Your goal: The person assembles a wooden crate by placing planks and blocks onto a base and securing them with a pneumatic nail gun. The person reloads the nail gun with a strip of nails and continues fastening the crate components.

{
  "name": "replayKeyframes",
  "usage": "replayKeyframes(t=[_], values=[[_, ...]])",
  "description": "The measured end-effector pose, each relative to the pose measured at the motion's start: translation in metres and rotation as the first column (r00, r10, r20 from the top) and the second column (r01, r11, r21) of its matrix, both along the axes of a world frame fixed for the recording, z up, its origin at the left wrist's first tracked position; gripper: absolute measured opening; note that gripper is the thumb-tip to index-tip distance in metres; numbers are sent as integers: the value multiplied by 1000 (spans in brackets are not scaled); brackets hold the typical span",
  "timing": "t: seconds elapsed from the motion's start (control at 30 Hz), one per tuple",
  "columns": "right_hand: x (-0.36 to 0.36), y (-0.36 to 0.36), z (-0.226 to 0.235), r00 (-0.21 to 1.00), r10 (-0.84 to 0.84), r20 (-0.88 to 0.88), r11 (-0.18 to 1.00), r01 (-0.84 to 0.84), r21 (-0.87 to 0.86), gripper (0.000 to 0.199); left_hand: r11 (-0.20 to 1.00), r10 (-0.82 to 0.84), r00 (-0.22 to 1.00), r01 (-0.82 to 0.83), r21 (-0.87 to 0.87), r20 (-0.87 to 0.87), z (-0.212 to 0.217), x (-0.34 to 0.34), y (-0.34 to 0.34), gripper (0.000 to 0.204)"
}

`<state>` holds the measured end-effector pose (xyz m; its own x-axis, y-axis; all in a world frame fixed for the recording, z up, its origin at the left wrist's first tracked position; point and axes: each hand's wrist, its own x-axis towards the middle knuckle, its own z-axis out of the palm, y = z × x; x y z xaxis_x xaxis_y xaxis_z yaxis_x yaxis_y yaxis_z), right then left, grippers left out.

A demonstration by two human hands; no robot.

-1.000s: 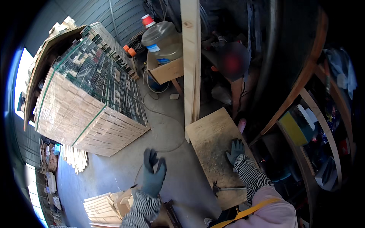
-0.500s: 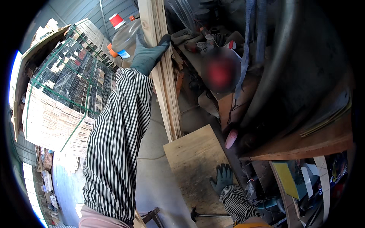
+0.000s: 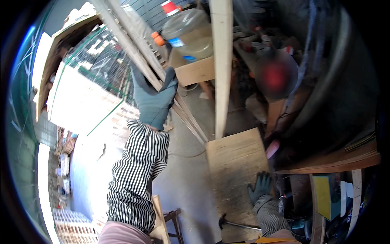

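My left hand (image 3: 153,99), in a grey-green glove, is closed around a few long, thin wooden strips (image 3: 126,38). They lean to the upper left, and their lower ends come down beside the wooden bench top (image 3: 233,156). Apart from them, a single pale wooden plank (image 3: 221,69) stands nearly upright at the bench's far edge, with no hand on it. Gloved as well, my right hand (image 3: 261,188) lies flat on the right side of the bench top with its fingers spread. A hammer (image 3: 241,225) rests near the bench's close end.
Behind the strips, a large clear water jug (image 3: 189,36) sits on a wooden box (image 3: 193,72). Strapped stacks of wood (image 3: 81,97) stand at the left. A thick curved pipe (image 3: 325,89) and a shelf (image 3: 333,162) bound the right side.
My left hand has swung some strips leftward, away from the plank that now stands alone. My right hand stays flat on the bench. The whole view has shifted.
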<state>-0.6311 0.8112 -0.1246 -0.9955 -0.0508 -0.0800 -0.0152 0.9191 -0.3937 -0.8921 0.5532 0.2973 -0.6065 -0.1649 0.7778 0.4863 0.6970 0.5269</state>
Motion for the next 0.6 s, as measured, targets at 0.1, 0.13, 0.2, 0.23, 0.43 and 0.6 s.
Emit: replayKeyframes(t=[0.1,0.13,0.2,0.23,0.43,0.6], values=[[-2,9,9,1000,-9,-17,997,10,71,78,944,-13,996,-16,329,86,26,66,-37,49],[-3,10,26,1000,12,9,997,-12,79,77,927,62,996,-82,365,66,33,90,-63,44],[-8,14,37,998,34,50,993,-40,114,74,899,102,988,-42,437,-115,44,138,-119,40],[-11,15,34,997,41,66,989,-50,137,71,866,94,984,-5,499,-154,58,173,-145,41],[28,-51,85,907,182,379,940,-273,203,84,806,-83,890,325,494,-449,134,471,-265,43],[60,-66,27,910,411,-55,808,-391,-441,83,854,-90,783,379,357,-616,172,681,-269,43]])
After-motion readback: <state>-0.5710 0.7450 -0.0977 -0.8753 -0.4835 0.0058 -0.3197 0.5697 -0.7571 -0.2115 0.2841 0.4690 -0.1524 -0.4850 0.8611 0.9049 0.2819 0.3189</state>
